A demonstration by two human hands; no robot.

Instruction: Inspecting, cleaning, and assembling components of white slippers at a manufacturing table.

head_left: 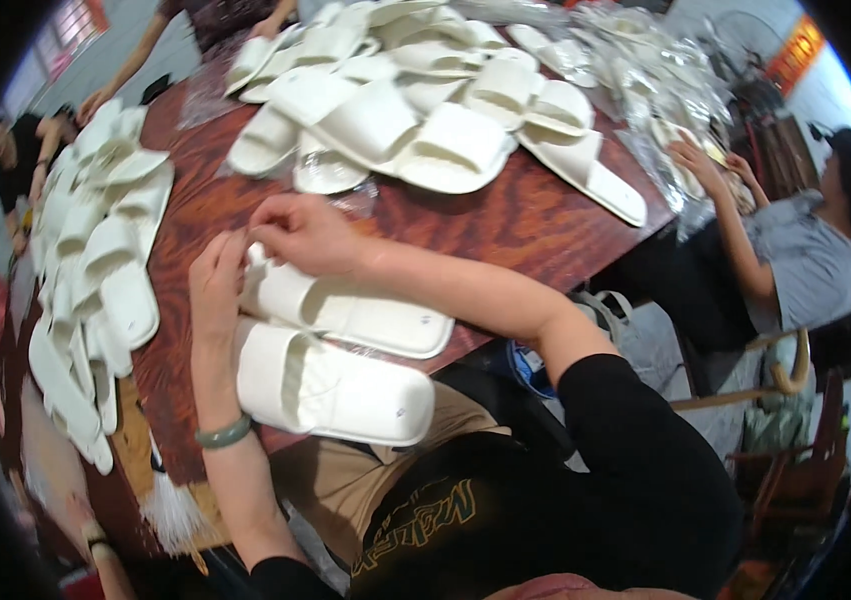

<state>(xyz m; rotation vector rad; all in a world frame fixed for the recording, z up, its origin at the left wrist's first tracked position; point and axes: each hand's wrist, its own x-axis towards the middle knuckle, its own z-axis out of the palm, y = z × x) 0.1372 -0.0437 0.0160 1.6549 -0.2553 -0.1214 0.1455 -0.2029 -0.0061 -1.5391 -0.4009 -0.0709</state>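
A pair of white slide slippers lies side by side at the table's near edge, the nearer slipper [365, 395] partly over my lap and the farther slipper [375, 318] just beyond it. My left hand [217, 280] is beside their strap end, its fingers drawn together. Reaching across from the right, my right hand [303, 232] meets it above the farther slipper's toe, its fingertips pinched. Whatever the fingertips hold between them is too small to make out. A green bangle [223, 432] circles my left wrist.
White slippers are heaped at the far side [365, 115] and down the left [110, 260] of the reddish-brown wooden table [200, 190]. Clear plastic wrapping [645, 60] covers more at the far right. White strings [175, 510] hang at lower left. A co-worker [795, 250] sits at right; others work at left.
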